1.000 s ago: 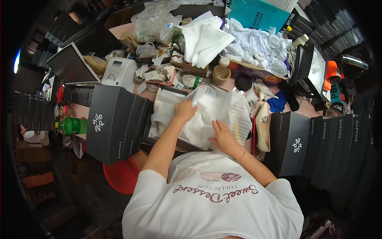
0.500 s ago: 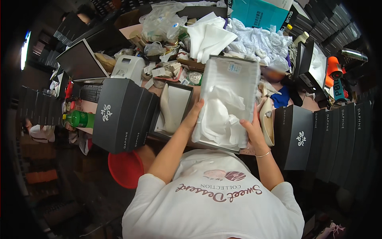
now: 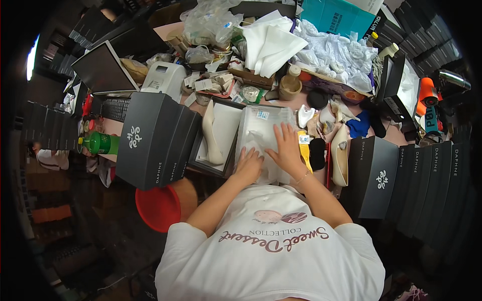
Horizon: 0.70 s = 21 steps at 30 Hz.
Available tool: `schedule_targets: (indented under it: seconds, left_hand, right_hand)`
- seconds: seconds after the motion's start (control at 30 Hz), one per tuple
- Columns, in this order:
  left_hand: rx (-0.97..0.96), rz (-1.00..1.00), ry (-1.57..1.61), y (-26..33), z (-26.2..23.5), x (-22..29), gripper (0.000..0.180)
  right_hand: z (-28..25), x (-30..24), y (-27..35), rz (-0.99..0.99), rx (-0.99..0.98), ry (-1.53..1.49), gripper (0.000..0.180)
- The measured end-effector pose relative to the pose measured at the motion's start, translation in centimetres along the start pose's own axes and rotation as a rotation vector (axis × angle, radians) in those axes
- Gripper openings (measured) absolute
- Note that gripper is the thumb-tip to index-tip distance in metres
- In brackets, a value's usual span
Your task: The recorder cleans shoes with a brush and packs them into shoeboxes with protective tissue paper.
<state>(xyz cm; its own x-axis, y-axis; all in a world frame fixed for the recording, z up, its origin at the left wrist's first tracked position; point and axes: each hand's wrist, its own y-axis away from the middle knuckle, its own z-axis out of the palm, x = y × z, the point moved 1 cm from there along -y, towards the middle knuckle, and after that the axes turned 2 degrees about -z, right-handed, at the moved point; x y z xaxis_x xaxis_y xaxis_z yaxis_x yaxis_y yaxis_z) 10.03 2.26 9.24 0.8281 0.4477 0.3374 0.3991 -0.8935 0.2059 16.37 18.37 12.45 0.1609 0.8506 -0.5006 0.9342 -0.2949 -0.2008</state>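
Observation:
In front of me lies a shallow box lined with whitish translucent sheet (image 3: 261, 129), with crumpled white tissue paper in it. My left hand (image 3: 249, 165) rests on the tissue at its lower left, fingers lightly bent and a little apart. Across the right side of the lining my right hand (image 3: 287, 150) lies with spread fingers. Neither hand grips anything that I can see. Just left stands an open dark box (image 3: 230, 128) holding a cream pump (image 3: 214, 135) on white paper. Another cream shoe (image 3: 340, 158) lies to the right of my right hand.
Dark shoe boxes (image 3: 145, 143) stand on the left, and more (image 3: 371, 175) on the right. A red bin (image 3: 158, 205) is below the table's left edge. Behind are a glue-coloured jar (image 3: 290, 88), white sheets (image 3: 271, 45), crumpled tissue (image 3: 336, 52) and a monitor (image 3: 105, 69).
The lined box, held up tilted in both hands before, has come down onto the table. Both hands have let go of its sides and moved inward over the tissue and lining.

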Motion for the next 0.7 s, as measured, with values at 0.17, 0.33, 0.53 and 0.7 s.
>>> schedule_targets:
  seconds: [0.17,0.33,0.53,0.7]
  left_hand:
    - [-0.211,0.031,-0.043,0.1,3.5,-0.5,0.042]
    - [-0.153,-0.021,0.101,0.0,2.2,-0.1,0.042]
    - [0.608,-0.148,1.334,-0.6,-9.9,1.7,0.040]
    - [0.783,-0.433,1.738,-3.4,-9.1,-2.4,0.028]
  right_hand:
    - [3.2,1.8,-2.2,-0.013,-0.311,0.147,0.028]
    - [-6.6,-0.3,-7.6,0.091,0.160,-0.362,0.022]
    - [-8.2,-3.5,-4.7,-0.170,0.100,-0.525,0.020]
    - [-3.6,-1.8,0.2,0.253,0.068,-0.909,0.024]
